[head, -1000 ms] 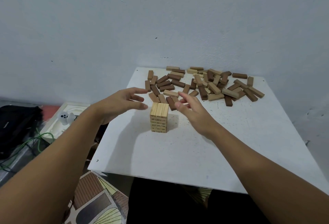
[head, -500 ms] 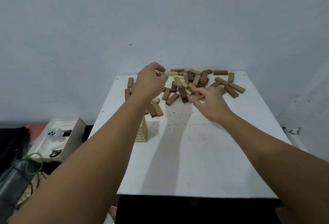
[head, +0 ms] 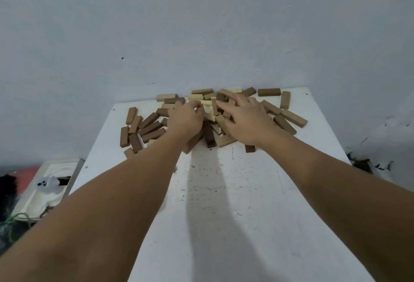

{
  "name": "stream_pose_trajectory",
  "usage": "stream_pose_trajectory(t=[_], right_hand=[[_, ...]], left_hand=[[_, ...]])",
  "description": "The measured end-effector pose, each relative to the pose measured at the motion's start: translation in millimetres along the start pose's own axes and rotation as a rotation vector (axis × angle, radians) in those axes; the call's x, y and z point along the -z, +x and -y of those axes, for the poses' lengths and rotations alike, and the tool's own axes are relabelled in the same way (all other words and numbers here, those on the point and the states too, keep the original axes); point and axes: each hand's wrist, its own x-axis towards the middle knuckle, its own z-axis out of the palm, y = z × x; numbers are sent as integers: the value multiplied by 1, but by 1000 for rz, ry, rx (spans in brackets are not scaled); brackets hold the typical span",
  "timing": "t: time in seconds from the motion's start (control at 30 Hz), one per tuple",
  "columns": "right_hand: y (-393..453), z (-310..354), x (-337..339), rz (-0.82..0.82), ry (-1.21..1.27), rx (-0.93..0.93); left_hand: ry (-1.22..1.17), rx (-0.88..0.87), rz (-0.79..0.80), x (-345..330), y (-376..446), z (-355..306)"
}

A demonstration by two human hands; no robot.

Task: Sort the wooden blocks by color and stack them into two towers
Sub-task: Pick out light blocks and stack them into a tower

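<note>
Head view: both hands [head: 215, 118] rest on unlabelled blocks [head: 152, 128] (no lettering legible).

The light is soft and a bit dim, so the picture looks gray and cool. Two long dark shadows lie on the white table [head: 257, 203] under the arms and reach toward the left hand [head: 184, 120] and right hand [head: 244, 120]. Nothing shines or glares. The picture is a little fuzzy, and the blocks [head: 147, 128] next to the hands have soft edges. The arms look very big and stretched near the bottom, and the table looks bent at the sides. The corners are darker.
</note>
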Motion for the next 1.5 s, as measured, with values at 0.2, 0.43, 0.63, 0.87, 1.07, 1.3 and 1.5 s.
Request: stream_pose_trajectory(t=[0.2, 0.43, 0.63, 0.87, 1.07, 1.3, 1.5], right_hand=[[30, 1, -13, 159, -194, -17], [68, 4, -15, 23, -248, -14], [78, 0, -23, -7, -317, -63], [89, -2, -21, -62, -290, -62], [97, 10, -27, -55, -347, -38], [107, 13, -34, -7, -367, -84], [110, 21, -40, -23, -398, -115]], left_hand=[[-125, -41, 135, 13, 27, -1], [66, -71, 96, 23, 71, 28], [347, -160, 133, 15, 86, 28], [188, -214, -33, 17, 96, 36], [216, -168, -41, 14, 93, 40], [181, -125, -55, 10, 90, 45], [212, -105, -46, 19, 79, 46]])
